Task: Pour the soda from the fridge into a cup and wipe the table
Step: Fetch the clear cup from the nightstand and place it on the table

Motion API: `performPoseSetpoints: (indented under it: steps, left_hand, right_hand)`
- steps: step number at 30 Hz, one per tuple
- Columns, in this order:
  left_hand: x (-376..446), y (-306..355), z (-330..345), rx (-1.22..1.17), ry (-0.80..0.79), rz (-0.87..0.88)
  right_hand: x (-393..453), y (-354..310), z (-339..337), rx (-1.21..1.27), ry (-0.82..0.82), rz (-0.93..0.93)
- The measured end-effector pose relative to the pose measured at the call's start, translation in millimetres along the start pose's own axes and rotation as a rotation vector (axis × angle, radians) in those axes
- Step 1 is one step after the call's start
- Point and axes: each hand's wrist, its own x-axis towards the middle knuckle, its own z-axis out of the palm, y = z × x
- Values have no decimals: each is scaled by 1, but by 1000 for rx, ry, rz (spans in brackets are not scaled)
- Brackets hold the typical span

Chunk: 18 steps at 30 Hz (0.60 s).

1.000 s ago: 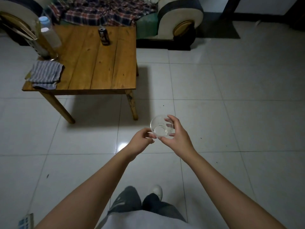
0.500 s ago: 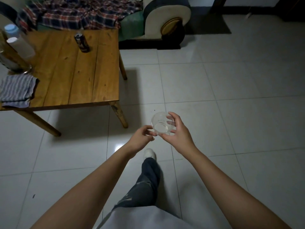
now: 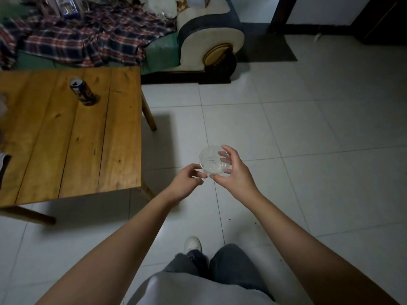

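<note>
- Your hands hang over bare floor (image 3: 308, 128), off the table's (image 3: 66, 139) right edge; nothing lies between them and that edge.
- The near and right boards of the table are open wood, so you can come in from the right.
- A can (image 3: 82, 91) stands upright toward the far middle of the table, the one obstacle on the top that shows clearly.
- A cloth (image 3: 3, 166) shows at the table's left edge, mostly cut off by the frame.
- A sofa (image 3: 198, 40) stands just behind the table.
</note>
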Motion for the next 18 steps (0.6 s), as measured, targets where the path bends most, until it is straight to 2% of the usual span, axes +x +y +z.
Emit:
performPoseSetpoints:
  steps: [8, 18]
  left_hand:
    - [81, 35, -29, -16, 36, -15]
    - [210, 102, -67, -76, 199, -29]
  right_hand:
    - [94, -14, -10, 25, -42, -13]
    - [272, -26, -30, -23, -197, -106]
